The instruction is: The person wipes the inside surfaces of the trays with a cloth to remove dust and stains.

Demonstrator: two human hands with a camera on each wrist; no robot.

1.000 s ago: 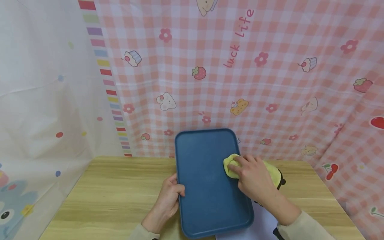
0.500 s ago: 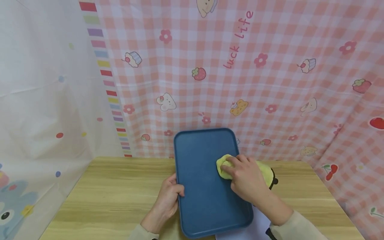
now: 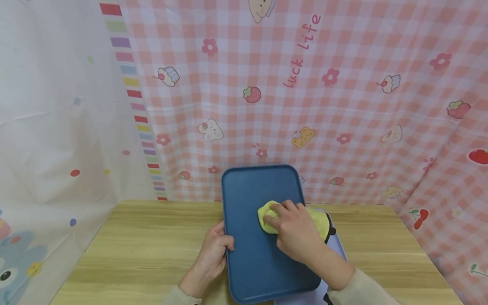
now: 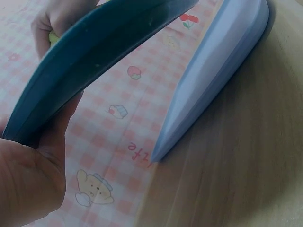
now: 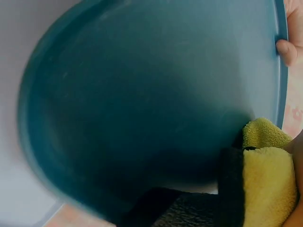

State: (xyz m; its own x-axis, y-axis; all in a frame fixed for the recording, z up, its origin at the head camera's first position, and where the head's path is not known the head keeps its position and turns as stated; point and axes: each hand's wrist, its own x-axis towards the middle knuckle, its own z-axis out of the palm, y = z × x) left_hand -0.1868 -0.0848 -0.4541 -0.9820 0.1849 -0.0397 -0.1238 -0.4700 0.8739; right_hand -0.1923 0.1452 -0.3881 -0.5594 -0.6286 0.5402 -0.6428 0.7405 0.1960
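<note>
My left hand (image 3: 214, 250) grips the left rim of a dark blue rectangular tray (image 3: 255, 262), thumb over the edge and fingers behind. The tray is held tilted up off the table, as the left wrist view shows. My right hand (image 3: 299, 233) holds a bunched yellow cloth (image 5: 270, 182) with dark edging against the tray's inner face, a little right of its middle. Part of the cloth trails past the right rim. In the right wrist view the cloth covers the lower right of the tray, and the left thumb (image 5: 286, 51) shows on the far rim.
A pale lilac tray (image 4: 213, 71) lies on the wooden table (image 3: 152, 254), under and to the right of the blue one. A pink checked curtain (image 3: 236, 63) hangs behind the table, with a white curtain (image 3: 57, 127) at the left.
My right hand has slid left across the blue tray with the yellow cloth, from near the right rim toward the middle, uncovering more of the lilac tray. The left hand has stayed put.
</note>
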